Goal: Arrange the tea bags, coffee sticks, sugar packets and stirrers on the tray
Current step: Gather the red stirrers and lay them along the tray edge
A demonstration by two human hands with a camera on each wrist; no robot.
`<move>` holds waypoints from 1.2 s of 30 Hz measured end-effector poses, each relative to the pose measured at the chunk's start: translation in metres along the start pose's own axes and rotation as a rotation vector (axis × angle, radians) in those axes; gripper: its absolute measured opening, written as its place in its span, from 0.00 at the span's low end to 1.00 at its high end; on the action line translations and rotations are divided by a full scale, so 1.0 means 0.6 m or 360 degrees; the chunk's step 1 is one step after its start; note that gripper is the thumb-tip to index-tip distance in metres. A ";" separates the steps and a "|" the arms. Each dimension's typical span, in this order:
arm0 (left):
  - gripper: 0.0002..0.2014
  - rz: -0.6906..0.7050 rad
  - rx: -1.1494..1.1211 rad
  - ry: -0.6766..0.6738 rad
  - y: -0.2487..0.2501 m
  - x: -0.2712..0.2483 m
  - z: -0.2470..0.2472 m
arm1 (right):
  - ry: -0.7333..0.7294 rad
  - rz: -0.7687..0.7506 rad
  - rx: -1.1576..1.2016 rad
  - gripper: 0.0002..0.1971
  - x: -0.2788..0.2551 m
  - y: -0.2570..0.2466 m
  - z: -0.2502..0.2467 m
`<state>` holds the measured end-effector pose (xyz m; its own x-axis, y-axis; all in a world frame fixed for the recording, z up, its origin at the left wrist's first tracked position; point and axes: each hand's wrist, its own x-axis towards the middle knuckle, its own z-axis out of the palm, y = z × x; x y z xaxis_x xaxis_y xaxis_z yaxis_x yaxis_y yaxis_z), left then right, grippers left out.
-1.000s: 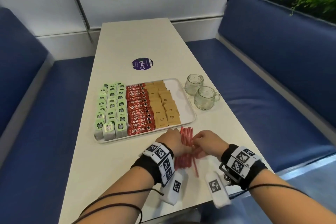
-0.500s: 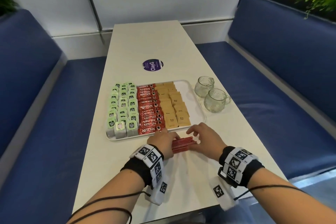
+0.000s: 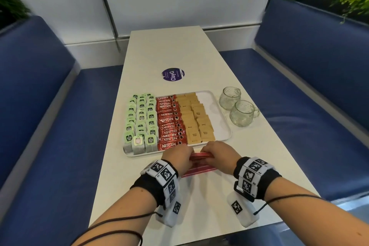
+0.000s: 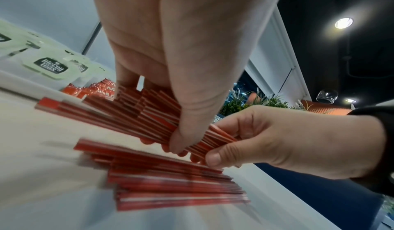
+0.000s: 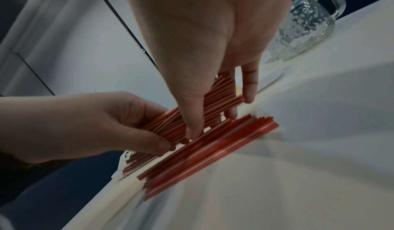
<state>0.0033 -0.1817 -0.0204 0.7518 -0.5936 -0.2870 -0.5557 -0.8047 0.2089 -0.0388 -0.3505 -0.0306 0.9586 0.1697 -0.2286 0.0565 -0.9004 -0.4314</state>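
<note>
Left hand (image 3: 177, 158) and right hand (image 3: 219, 156) both grip one bundle of red stirrers (image 4: 153, 114), fingers curled round it from above, thumbs beneath, just off tray's (image 3: 223, 126) 6 o'clock edge. Second batch of stirrers (image 3: 199, 171) lies loose on worktop (image 3: 259, 166), just nearer person. On tray: tea bags (image 3: 140, 122) at 9 o'clock, coffee sticks (image 3: 170, 124) centre, sugar packets (image 3: 196, 120) right of them (strip at 3 o'clock bare). Two glass mugs (image 3: 237, 109) stand beside tray at 3 o'clock.
</note>
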 end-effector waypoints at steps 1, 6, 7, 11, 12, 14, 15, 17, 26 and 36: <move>0.12 0.0013 0.0026 -0.0001 -0.001 0.001 0.000 | 0.0007 -0.0004 0.0021 0.08 0.001 -0.001 -0.002; 0.14 0.0003 0.0021 -0.0018 -0.009 0.008 -0.001 | 0.0017 -0.0015 0.0130 0.08 0.008 -0.014 -0.015; 0.13 -0.0011 -0.0005 -0.0024 -0.011 0.007 -0.004 | -0.0003 -0.0024 0.0147 0.08 0.009 -0.018 -0.020; 0.09 -0.0020 -0.0053 -0.0098 -0.016 0.004 -0.014 | -0.0089 -0.0035 0.0093 0.07 0.019 -0.033 -0.035; 0.09 -0.0023 -0.0078 -0.0094 -0.017 0.003 -0.017 | -0.0096 -0.0031 0.0073 0.07 0.023 -0.036 -0.039; 0.10 -0.0013 -0.0157 -0.0071 -0.017 0.000 -0.022 | -0.0092 -0.0072 0.0000 0.08 0.030 -0.044 -0.051; 0.11 -0.0003 -0.0220 -0.0062 -0.016 -0.002 -0.024 | -0.0085 -0.0116 -0.0041 0.08 0.033 -0.047 -0.059; 0.13 -0.0011 -0.0393 -0.0060 -0.017 -0.003 -0.029 | -0.0089 -0.0202 -0.0112 0.08 0.035 -0.055 -0.078; 0.09 -0.0143 -0.1383 0.0190 -0.038 0.008 -0.070 | 0.0662 -0.0144 0.0185 0.40 0.052 -0.065 -0.122; 0.11 -0.0681 -0.3160 0.0244 -0.053 0.026 -0.144 | 0.0252 -0.0571 0.0691 0.52 0.046 -0.089 -0.113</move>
<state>0.0634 -0.1655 0.0492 0.7793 -0.3138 -0.5425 0.6238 0.3047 0.7198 0.0038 -0.3248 0.0452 0.9326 0.3414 0.1167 0.2977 -0.5454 -0.7835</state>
